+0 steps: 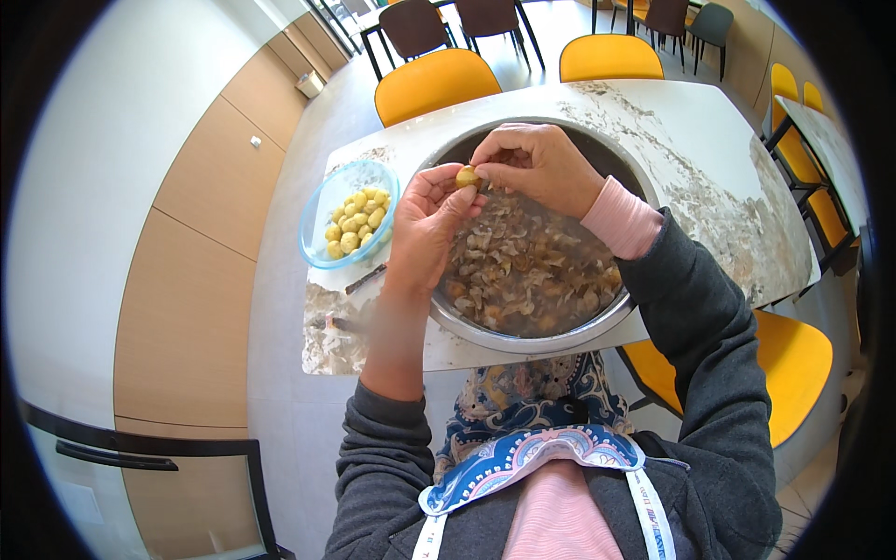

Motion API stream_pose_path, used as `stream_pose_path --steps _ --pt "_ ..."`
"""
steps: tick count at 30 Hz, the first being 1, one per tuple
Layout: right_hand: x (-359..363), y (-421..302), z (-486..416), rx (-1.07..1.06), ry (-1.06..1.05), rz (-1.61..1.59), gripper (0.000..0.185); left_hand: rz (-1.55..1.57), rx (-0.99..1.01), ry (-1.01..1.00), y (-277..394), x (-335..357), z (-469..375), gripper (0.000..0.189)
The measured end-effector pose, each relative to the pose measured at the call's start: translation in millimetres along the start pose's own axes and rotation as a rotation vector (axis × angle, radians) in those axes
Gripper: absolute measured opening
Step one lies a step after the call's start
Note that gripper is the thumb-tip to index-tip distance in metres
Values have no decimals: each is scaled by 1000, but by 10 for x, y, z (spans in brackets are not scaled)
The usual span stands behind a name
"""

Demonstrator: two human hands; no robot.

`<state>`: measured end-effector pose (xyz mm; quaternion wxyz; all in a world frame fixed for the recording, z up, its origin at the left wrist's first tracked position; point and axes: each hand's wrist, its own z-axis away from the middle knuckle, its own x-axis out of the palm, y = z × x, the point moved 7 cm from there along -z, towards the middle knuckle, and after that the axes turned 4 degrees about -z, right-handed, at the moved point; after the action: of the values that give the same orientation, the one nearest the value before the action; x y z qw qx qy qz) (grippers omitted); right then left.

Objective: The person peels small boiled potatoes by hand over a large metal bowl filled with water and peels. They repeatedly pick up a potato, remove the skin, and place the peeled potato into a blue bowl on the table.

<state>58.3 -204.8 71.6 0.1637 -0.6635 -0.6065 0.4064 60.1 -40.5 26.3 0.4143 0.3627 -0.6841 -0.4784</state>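
Note:
My left hand holds a small yellow potato between thumb and fingers, above the far left part of a large metal basin. At the potato's right side, the thumb and forefinger of my right hand pinch against it; whether a bit of skin is between them is too small to tell. Murky water in the basin carries many loose brown peels, with some round orange-brown potatoes showing among them. Left of my left hand stands a clear bowl with a blue rim, holding several peeled potatoes.
The basin and bowl stand on a marble-patterned table. A dark thin stick-like object lies near my left wrist, with another small dark item nearer me. Yellow chairs surround the table; one is close on my right.

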Motion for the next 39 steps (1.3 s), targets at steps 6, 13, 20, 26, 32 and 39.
stream_pose_path --steps 6,13,20,26,32,39 --pt "-30 -91 -2 -59 -9 188 16 -110 30 47 19 -25 13 25" --pt "-40 -72 12 26 -38 218 12 -9 -11 -83 26 -9 25 29" --pt "-91 44 2 93 -19 89 12 134 -38 -116 53 20 59 31" --pt "-19 -6 6 37 -52 7 14 61 -42 -29 -1 -26 10 32" --pt "-20 -81 14 -18 -75 168 18 20 -35 21 -17 -49 13 30" --pt "-8 -100 3 40 -93 169 19 -42 -19 32 -37 -72 5 30"
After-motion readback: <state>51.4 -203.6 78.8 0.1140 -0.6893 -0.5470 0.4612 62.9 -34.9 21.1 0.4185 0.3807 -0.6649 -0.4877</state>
